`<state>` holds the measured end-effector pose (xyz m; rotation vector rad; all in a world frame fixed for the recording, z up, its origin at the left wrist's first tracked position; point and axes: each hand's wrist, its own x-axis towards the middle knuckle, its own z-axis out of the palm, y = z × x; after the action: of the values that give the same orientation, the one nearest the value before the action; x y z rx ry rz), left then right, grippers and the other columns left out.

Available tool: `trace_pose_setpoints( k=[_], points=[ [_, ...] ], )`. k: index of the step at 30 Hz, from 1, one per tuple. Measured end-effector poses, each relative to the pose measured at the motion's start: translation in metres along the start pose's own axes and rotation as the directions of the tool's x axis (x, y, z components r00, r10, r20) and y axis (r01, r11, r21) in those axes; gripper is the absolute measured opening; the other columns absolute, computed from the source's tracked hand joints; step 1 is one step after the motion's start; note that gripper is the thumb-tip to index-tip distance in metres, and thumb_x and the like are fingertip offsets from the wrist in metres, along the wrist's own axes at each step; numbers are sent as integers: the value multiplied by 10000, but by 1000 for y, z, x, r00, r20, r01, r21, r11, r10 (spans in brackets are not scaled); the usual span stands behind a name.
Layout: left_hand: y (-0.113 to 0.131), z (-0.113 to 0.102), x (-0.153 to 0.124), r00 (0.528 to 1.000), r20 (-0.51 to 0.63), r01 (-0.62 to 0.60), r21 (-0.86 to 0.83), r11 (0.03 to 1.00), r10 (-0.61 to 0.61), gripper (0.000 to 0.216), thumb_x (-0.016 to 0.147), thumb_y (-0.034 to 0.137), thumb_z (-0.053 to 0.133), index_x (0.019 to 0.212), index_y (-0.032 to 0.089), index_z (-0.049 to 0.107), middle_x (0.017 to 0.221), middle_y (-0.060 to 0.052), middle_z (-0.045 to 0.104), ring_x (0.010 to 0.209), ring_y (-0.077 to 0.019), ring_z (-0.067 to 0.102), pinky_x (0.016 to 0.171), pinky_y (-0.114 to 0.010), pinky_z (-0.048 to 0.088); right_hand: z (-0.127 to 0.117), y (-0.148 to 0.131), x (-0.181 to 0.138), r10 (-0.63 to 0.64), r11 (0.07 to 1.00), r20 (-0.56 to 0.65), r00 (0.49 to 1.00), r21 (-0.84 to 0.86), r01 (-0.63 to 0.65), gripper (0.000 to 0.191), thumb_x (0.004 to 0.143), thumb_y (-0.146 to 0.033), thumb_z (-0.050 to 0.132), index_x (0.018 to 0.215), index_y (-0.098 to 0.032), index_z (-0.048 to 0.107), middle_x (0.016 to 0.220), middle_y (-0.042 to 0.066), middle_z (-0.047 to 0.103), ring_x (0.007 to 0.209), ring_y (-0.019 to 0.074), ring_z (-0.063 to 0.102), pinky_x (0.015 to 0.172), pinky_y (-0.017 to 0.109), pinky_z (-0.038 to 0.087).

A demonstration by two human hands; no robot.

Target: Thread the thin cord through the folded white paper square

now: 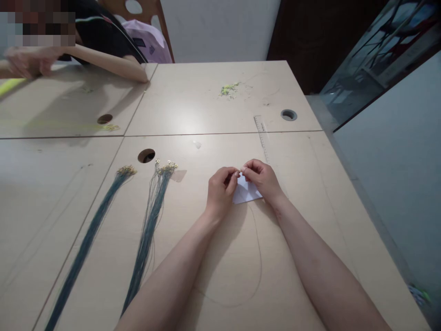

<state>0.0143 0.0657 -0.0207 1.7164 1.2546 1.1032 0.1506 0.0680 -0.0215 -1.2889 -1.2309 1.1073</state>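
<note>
My left hand (222,186) and my right hand (260,177) meet at the middle of the table, both with thumb and forefinger pinched together. What sits between the fingertips is too small to make out. Just under them lies a white piece of paper (247,192). A thin cord (261,262) loops on the table below the hands; whether its end is in my fingers cannot be seen. Left of my left arm lie two bundles of dark teal cords, one nearer (153,220) and one farther left (93,230), each with gold-coloured metal ends at the top.
A clear ruler (262,138) lies beyond my right hand. Yellow-green scraps (229,89) are scattered farther back. The table has round holes (146,156). Across the table at left, another person's arm (110,64) rests near yellow strands (110,127).
</note>
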Motion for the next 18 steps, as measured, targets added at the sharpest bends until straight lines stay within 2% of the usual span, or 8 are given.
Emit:
trace_pose_setpoints(
  k=[18],
  points=[
    [-1, 0, 0, 999, 16, 36, -9, 999, -36, 146, 814, 261, 496, 793, 166, 604, 753, -32, 624, 678, -120, 541, 606, -235, 396, 0, 0, 0, -12, 999, 6, 1000, -44, 13, 153, 725, -312, 561, 641, -187, 532, 540, -40, 487, 532, 105, 441, 529, 244, 343]
  ],
)
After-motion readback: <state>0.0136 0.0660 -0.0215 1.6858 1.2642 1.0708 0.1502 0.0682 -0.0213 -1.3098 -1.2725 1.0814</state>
